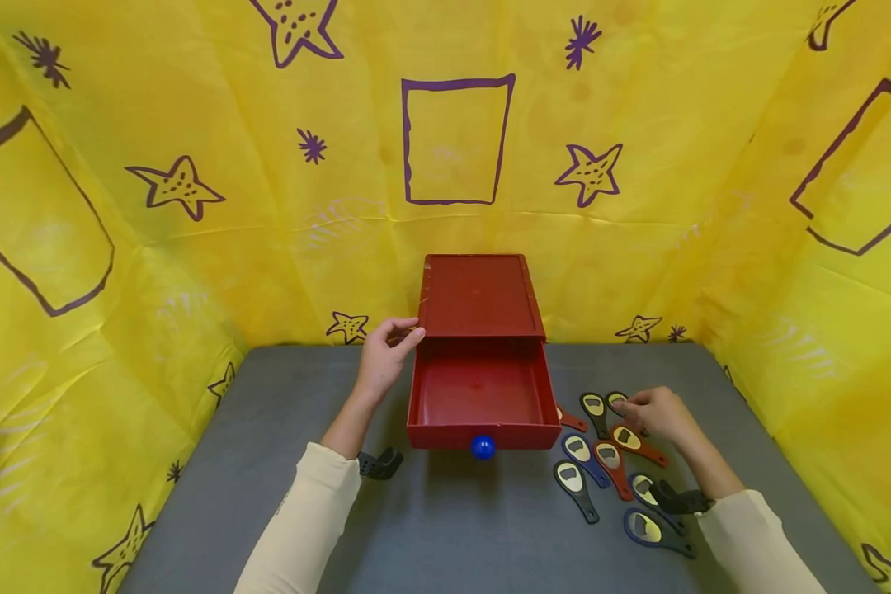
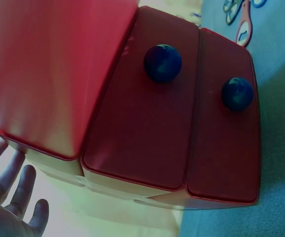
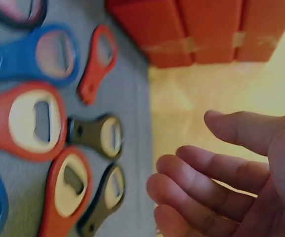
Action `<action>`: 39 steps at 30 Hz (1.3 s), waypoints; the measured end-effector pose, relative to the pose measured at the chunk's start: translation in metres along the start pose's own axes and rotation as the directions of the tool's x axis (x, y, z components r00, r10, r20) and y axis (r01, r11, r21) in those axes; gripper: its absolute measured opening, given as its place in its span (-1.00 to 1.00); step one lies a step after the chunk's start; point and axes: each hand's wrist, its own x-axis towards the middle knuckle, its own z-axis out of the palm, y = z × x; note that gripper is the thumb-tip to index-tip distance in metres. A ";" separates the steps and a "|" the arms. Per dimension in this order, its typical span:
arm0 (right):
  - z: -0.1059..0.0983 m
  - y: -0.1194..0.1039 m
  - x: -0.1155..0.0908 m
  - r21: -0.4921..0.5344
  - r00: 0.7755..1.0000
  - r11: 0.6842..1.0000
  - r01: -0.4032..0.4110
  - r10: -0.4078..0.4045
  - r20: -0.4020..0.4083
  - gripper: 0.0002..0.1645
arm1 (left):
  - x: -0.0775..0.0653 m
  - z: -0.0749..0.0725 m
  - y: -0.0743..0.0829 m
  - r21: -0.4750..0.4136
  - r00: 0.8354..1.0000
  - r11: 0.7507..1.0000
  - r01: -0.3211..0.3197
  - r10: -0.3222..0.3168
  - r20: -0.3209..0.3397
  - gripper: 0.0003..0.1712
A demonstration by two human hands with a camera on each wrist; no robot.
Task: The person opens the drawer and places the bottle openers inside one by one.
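A red drawer cabinet (image 1: 478, 297) stands at the back of the table, its top drawer (image 1: 483, 396) pulled out, with a blue round knob (image 1: 483, 447) on the front. Nothing is seen inside that drawer. My left hand (image 1: 386, 355) rests its fingertips against the cabinet's upper left edge, fingers mostly straight. Several bottle openers in black, red and blue lie to the right. Above the far ones hovers my right hand (image 1: 661, 412), fingers loosely bent and holding nothing. Nearest to it are a black bottle opener (image 3: 111, 138) and a red bottle opener (image 1: 627, 437).
Two lower drawers (image 2: 137, 113) are closed, each with a blue knob. The grey table (image 1: 282, 462) is bounded by yellow sheet walls (image 1: 356, 247) with purple drawings. One red opener (image 1: 573, 421) lies close against the cabinet's right side.
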 end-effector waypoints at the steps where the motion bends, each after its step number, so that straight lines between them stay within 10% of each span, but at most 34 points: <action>1: -0.001 0.004 0.003 -0.028 1.000 1.000 -0.007 0.006 -0.009 -0.55 | 0.000 0.000 0.000 -0.003 1.000 1.000 0.001 -0.001 -0.001 -0.57; 15: 0.002 0.045 0.028 -0.229 0.992 0.967 -0.115 0.100 -0.074 -0.73 | 0.003 0.003 -0.008 -0.021 0.998 0.998 -0.051 0.050 -0.030 -0.64; 39: 0.020 0.060 0.025 -0.272 0.985 0.950 -0.151 0.123 -0.118 -0.79 | 0.001 0.001 -0.011 -0.042 0.997 0.996 -0.074 0.074 -0.018 -0.63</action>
